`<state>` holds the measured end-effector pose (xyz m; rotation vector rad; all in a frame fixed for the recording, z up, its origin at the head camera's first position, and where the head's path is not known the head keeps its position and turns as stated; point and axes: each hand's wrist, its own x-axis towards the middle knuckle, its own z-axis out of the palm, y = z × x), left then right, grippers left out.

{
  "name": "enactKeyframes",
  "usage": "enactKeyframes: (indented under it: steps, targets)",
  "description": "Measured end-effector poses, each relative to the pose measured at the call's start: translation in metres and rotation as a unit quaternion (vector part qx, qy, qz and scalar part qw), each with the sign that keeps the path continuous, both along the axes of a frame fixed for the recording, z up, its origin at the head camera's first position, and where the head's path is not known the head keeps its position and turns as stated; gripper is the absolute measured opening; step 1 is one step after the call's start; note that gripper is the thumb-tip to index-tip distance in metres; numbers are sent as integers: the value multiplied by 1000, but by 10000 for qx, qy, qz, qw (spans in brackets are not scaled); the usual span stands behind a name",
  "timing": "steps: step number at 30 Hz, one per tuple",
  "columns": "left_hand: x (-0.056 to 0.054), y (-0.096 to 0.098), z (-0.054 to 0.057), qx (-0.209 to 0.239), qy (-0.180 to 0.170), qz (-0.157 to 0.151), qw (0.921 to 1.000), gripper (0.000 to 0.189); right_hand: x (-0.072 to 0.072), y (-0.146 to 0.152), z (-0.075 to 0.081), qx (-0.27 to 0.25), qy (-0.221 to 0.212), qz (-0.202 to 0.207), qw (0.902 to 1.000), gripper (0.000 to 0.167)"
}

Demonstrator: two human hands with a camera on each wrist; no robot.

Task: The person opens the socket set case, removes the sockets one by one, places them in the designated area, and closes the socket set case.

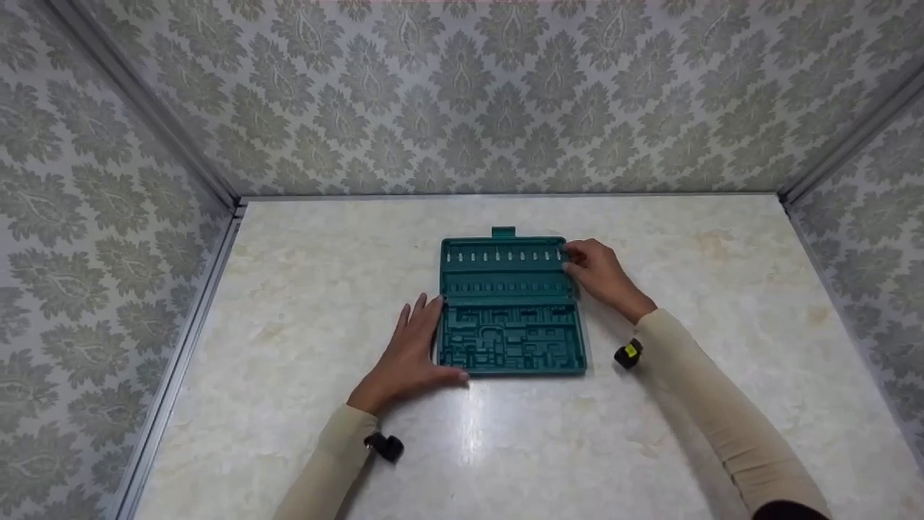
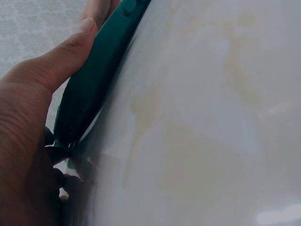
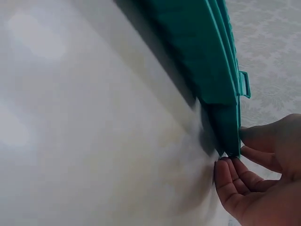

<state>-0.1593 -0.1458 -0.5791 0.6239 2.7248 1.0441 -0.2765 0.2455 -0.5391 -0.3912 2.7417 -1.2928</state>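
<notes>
A teal plastic case (image 1: 509, 303) lies unfolded on the table, its latch tab (image 1: 503, 232) pointing to the back. Along its far half runs a row of small silver pieces (image 1: 497, 256); the near half is full of moulded recesses. My left hand (image 1: 410, 354) is spread at the near left corner, fingers along the left side and thumb on the front edge. At the far right corner, my right hand (image 1: 599, 271) pinches the rim. Thumb and bent fingers of that hand show at the case's corner (image 3: 228, 127) in the right wrist view.
The case stands on a pale marbled table (image 1: 303, 318). Patterned wall panels (image 1: 462, 94) enclose the back and both sides, with metal rails at the corners. A small black device (image 1: 386, 446) is strapped to the left wrist, another (image 1: 629, 353) to the right.
</notes>
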Motion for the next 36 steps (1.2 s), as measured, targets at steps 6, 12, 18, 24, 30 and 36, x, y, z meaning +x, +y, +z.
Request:
enactKeyframes:
  steps: [6, 12, 18, 24, 30, 36]
  targets:
    - [1, 1, -1, 67, -63, 79, 9999, 148, -13, -2, 4, 498, -16, 313, 9983, 38]
    - [2, 1, 1, 49, -15, 70, 10000, 148, -24, -5, 8, 862, -68, 636, 9942, 35]
    - [3, 1, 0, 86, -66, 107, 9999, 147, -28, -10, 14, 1089, 97, 903, 9899, 27]
    - [2, 2, 1, 15, 16, 54, 10000, 144, -30, -15, 18, 1431, 250, 903, 9853, 28]
    - [3, 1, 2, 56, -2, 61, 10000, 144, -31, -18, 20, 1654, -43, 642, 9841, 32]
    - [4, 2, 1, 75, -34, 99, 9999, 143, -31, -17, 21, 1590, -335, 510, 9854, 32]
